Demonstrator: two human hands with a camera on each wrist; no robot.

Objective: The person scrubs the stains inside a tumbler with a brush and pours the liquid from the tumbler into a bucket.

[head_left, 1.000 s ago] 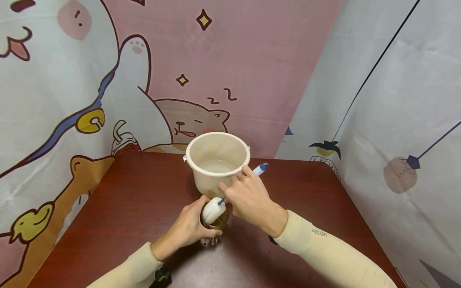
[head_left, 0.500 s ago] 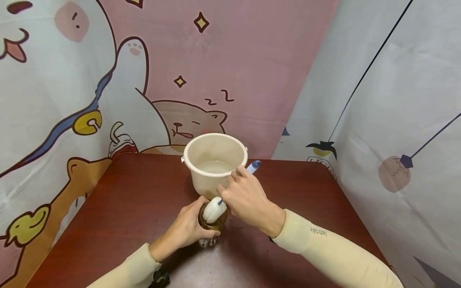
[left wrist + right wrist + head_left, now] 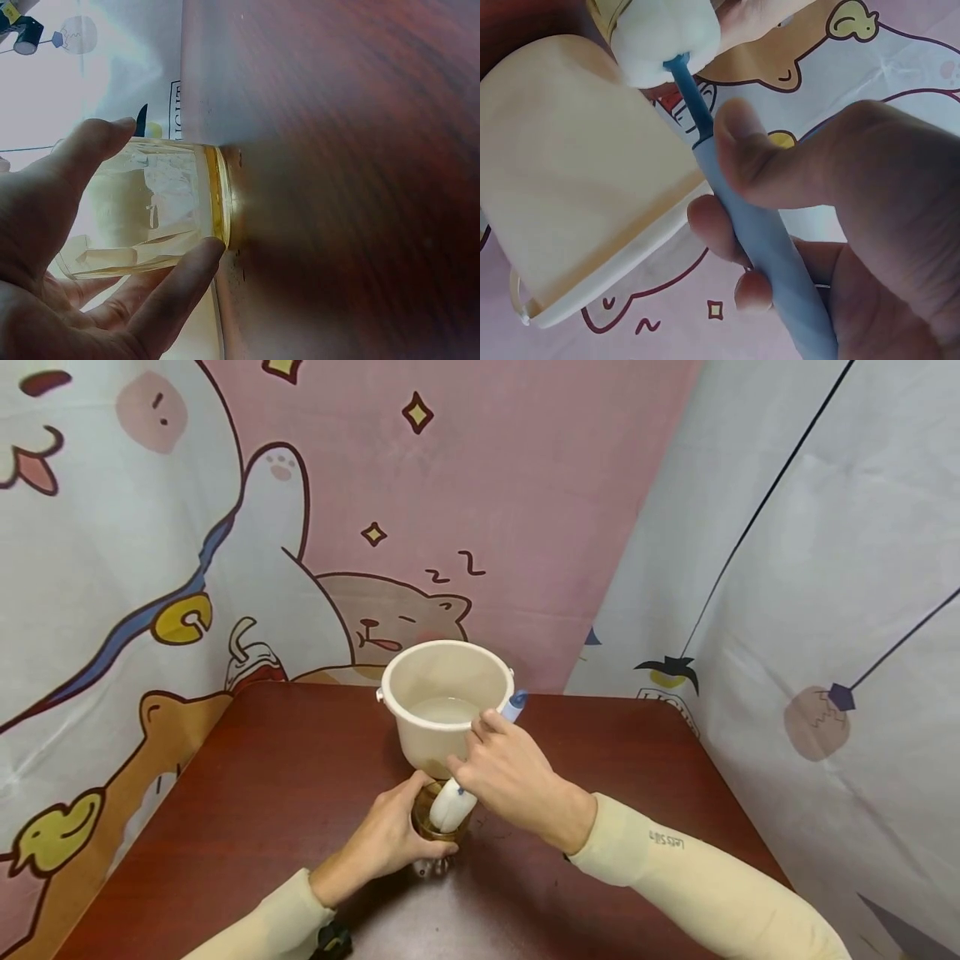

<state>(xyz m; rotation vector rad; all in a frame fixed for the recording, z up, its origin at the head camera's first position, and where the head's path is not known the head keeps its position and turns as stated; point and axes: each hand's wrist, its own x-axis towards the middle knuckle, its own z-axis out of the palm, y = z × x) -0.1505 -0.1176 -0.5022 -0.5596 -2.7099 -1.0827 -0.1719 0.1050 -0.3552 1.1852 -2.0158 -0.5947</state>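
Note:
My left hand [image 3: 390, 831] grips an amber-tinted glass cup [image 3: 146, 206], thumb on one side and fingers on the other. In the left wrist view the cup's base is at the dark red tabletop. My right hand [image 3: 513, 772] holds a cup brush by its light blue handle [image 3: 761, 229], the thumb lying along it. The brush's white sponge head [image 3: 452, 807] is partly inside the cup's mouth, tilted, and its lower end is hidden there in the head view. Behind both hands stands a cream bucket [image 3: 427, 745].
Some liquid lies in the bottom of the bucket. The brown-red table [image 3: 300, 752] backs onto cartoon-printed cloth walls [image 3: 540, 510]. A small dark object [image 3: 332, 939] sits by the left sleeve.
The brush has swung steeper, its handle end moving left, and the sponge head sits lower in the cup. My left hand keeps its grip on the cup. The head view has shifted slightly.

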